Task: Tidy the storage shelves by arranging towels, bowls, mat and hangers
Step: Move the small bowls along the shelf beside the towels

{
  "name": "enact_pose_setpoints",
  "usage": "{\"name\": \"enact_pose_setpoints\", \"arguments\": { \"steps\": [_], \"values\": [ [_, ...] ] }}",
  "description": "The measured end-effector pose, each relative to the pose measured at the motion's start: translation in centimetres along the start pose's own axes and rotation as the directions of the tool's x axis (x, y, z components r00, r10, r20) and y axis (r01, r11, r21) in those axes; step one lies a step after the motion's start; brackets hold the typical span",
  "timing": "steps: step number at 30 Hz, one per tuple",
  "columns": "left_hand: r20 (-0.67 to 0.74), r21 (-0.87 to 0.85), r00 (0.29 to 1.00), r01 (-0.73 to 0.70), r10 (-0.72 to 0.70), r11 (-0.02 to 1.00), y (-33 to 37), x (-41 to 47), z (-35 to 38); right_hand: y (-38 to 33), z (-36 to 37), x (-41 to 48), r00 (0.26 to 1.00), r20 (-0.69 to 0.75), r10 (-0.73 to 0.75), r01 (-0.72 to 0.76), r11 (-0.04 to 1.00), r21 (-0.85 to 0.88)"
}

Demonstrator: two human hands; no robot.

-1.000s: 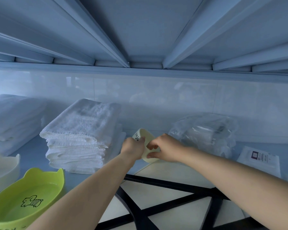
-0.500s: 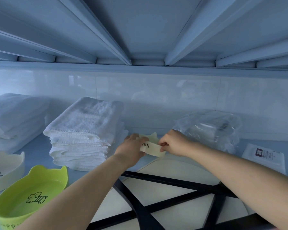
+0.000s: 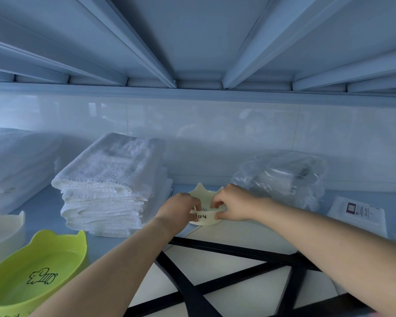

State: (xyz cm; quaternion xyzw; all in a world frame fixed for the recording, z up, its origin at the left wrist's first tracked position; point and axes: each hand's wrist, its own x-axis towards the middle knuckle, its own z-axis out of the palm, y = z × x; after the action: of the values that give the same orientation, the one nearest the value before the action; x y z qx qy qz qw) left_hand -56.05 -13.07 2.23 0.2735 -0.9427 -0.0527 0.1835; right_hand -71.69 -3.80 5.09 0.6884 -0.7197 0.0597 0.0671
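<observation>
While both hands grip it, cream bowl sits upright.

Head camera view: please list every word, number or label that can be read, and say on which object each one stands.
"104", or perhaps "iu4": handwritten in black on the near wall of the small cream bowl, held by the left hand and the right hand.
Flat white packet: a dark label with print, too small to read.
Green bowl: an animal drawing inside; the writing on its near rim is cut off, unreadable.
White bowl: its mark is cut off.
</observation>
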Motion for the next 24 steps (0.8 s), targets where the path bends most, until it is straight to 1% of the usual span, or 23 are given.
{"name": "enact_pose_setpoints", "arguments": {
  "steps": [5, 7, 10, 13, 17, 21, 24],
  "values": [
    [-0.073, -0.032, 0.996, 0.041, -0.044, 0.999, -0.3, 0.3, 0.7, -0.9, 0.7, 0.6, 1.000, -0.019, -0.008, 0.008, 1.000, 0.008],
    [-0.089, -0.034, 0.996, 0.029, -0.032, 0.999, -0.5, 0.2, 0.8, -0.9, 0.7, 0.9, 1.000, -0.019, -0.020, 0.020, 1.000, 0.019],
    [-0.095, -0.048, 0.995, -0.005, 0.000, 0.999, -1.1, -0.1, 1.1, -0.8, 0.7, 1.1, 1.000, -0.007, -0.017, 0.017, 1.000, 0.013],
    [-0.083, -0.073, 0.997, -0.005, -0.001, 0.997, -1.8, -0.3, 1.5, -0.7, 1.0, 1.3, 1.000, -0.012, -0.001, 0.001, 1.000, -0.012],
    [-0.107, -0.063, 0.994, 0.004, -0.010, 0.998, -1.9, -0.3, 1.7, -0.5, 1.6, 1.3, 0.998, -0.060, -0.018, 0.016, 0.999, -0.033],
    [-0.133, -0.068, 0.991, 0.012, -0.021, 0.998, -2.0, -0.6, 1.7, -0.6, 2.0, 1.0, 0.994, -0.110, -0.029, 0.030, 0.999, 0.009],
    [-0.204, -0.090, 0.979, -0.019, 0.000, 0.996, -1.9, -0.9, 1.7, -0.7, 2.1, 1.1, 0.993, -0.120, -0.010, 0.013, 1.000, 0.019]
  ]
}}
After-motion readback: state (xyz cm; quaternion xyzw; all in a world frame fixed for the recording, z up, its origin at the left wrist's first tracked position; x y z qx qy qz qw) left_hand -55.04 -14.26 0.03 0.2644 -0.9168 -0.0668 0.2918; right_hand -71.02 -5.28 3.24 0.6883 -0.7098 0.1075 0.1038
